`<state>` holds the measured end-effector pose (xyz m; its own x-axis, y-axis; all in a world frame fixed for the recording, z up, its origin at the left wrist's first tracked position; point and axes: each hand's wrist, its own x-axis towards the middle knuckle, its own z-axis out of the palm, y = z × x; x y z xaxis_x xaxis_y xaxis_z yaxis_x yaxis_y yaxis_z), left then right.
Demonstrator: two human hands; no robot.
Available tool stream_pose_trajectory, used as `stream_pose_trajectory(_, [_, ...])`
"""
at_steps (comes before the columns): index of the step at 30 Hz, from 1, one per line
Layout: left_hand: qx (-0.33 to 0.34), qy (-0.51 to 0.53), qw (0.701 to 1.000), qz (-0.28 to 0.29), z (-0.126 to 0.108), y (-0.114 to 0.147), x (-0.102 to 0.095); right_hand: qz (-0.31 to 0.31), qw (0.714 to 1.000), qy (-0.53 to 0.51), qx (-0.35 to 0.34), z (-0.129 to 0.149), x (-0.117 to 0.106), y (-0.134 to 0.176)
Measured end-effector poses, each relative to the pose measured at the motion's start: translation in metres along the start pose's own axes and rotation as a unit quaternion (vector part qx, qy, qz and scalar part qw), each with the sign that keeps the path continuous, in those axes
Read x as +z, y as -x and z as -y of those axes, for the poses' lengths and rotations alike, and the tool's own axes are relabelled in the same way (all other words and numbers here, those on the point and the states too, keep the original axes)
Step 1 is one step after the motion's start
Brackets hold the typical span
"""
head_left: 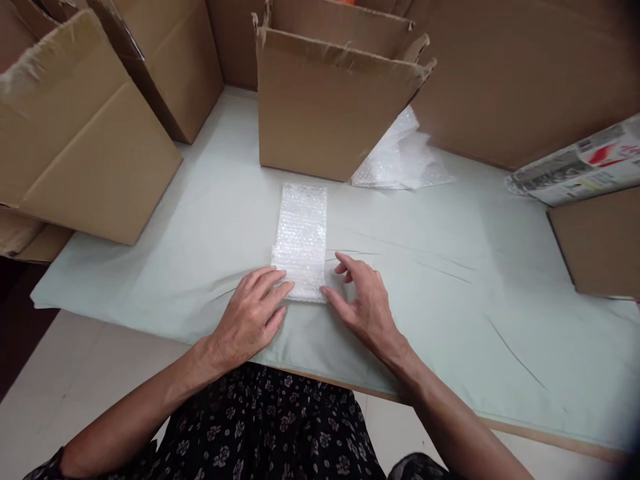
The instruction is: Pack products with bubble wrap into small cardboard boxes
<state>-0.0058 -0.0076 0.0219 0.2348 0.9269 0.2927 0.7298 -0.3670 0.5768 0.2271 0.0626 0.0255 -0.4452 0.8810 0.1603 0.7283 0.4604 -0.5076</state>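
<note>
I see a piece of bubble wrap (303,233) lying flat on the cloth-covered surface (425,320), its long side running away from the person and its near end between the two hands. The left hand (255,308) rests at the wrap's lower left, palm down, fingers loosely spread with their tips on the plastic, gripping nothing that I can see. The right hand (364,299) is at the lower right; its thumb tip is at the wrap's edge, though I cannot tell whether it presses there, and the curled forefinger stands apart from the thumb, with nothing held between them. Just beyond the far end of the wrap stands an open carton (320,107), and more clear sheets (400,157) lie in a loose pile beside and partly behind it. Over to the left a big box (95,147) stands near the edge, while on the right a printed package (585,163) lies behind a smaller brown box (600,247).
</note>
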Motion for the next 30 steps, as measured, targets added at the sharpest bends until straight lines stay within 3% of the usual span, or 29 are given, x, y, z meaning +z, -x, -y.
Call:
stream_pose_trajectory(4, [0.046, -0.053, 0.997, 0.004, 0.011, -0.003, 0.006, 0.013, 0.991, 0.036, -0.130, 0.009, -0.001, 0.009])
stream_pose_trajectory(6, [0.055, -0.061, 0.997, -0.008, 0.012, -0.004, 0.006, 0.028, 0.985, 0.050, -0.160, 0.011, 0.004, 0.007])
stream_pose_trajectory(12, [0.015, 0.058, 0.998, -0.022, 0.003, 0.000, -0.007, 0.058, 0.988, -0.075, -0.119, 0.014, 0.002, 0.012])
stream_pose_trajectory(17, [0.006, -0.025, 0.999, -0.039, 0.004, -0.007, -0.002, -0.040, 0.990, 0.002, -0.136, 0.017, -0.007, 0.026])
stream_pose_trajectory(22, [0.018, -0.062, 0.995, -0.074, 0.005, -0.008, 0.002, 0.012, 0.978, 0.089, -0.189, 0.019, 0.003, 0.020])
stream_pose_trajectory(27, [0.051, 0.005, 0.999, -0.012, -0.002, 0.007, -0.012, 0.034, 0.990, -0.031, -0.136, 0.019, 0.000, 0.021])
stream_pose_trajectory(30, [0.028, 0.011, 0.999, -0.021, -0.001, 0.005, -0.012, 0.020, 0.992, -0.031, -0.123, 0.018, -0.005, 0.026])
